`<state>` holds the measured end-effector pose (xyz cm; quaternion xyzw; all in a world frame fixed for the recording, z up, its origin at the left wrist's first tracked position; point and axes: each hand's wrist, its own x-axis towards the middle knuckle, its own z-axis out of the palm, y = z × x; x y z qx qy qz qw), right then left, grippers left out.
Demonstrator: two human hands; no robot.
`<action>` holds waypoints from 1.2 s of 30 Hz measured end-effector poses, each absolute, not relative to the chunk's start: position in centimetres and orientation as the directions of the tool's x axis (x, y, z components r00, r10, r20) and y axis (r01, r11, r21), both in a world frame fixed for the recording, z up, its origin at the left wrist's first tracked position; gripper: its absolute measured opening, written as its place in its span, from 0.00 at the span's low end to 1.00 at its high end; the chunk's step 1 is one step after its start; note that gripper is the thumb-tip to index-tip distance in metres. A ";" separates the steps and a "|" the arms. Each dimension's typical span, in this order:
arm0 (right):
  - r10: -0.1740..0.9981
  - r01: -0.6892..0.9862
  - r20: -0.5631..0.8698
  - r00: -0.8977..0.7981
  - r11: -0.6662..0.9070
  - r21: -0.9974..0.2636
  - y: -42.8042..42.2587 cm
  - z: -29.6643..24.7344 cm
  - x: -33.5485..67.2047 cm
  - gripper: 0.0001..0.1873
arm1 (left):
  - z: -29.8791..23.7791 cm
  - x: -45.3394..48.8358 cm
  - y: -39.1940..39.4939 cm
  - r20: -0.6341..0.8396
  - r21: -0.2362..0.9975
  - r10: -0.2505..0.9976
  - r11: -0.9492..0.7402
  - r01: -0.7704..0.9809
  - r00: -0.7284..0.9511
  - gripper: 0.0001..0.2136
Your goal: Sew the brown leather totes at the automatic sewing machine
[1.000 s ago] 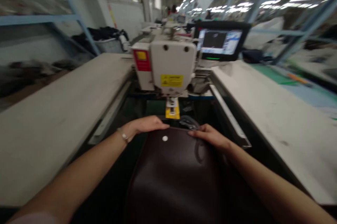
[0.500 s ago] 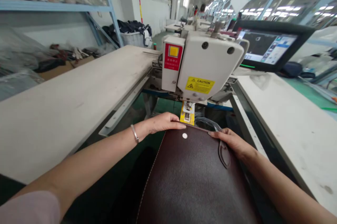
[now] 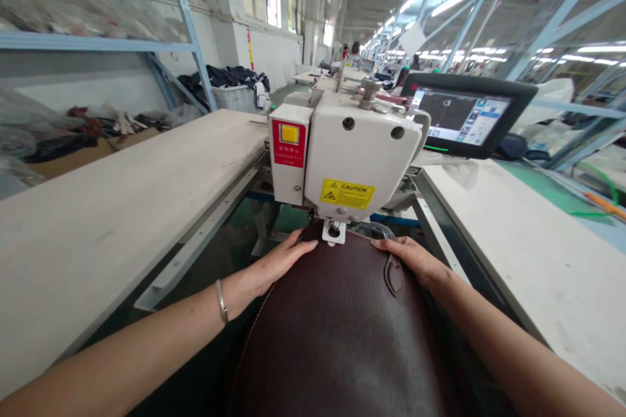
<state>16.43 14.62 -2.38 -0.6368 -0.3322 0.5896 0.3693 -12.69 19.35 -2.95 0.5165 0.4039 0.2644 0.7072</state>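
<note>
A large dark brown leather bag [image 3: 337, 325] with pale edge stitching fills the lower middle of the view. Its top edge lies under the head of a white sewing machine [image 3: 362, 149]. A white clamp plate [image 3: 334, 232] with a round hole sits over the leather, a sliver of the white dot showing below it. My left hand [image 3: 286, 260], a silver bangle at its wrist, pinches the bag's left upper edge, thumb on top. My right hand [image 3: 411, 259] grips the right upper edge, beside a leather loop [image 3: 394, 275]. The fingers beneath the leather are hidden.
White table panels [image 3: 147, 188] flank the machine, with metal rails [image 3: 200, 234] along the gap. A lit screen [image 3: 464, 113] stands at the right behind the machine. Shelving [image 3: 98, 43] with plastic-wrapped goods and a bin of dark cloth [image 3: 235, 87] are at the left.
Both hands have pushed the bag forward, bringing its top edge and white dot under the clamp plate. My left hand has slid outward along the edge. The camera view has shifted.
</note>
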 end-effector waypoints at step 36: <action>0.841 -0.083 -0.540 0.038 -0.536 -0.840 16.8 -2.3 17.5 0.22 | -2.1 -12.3 20.1 -0.283 0.940 0.783 0.342 -0.003 0.554 0.23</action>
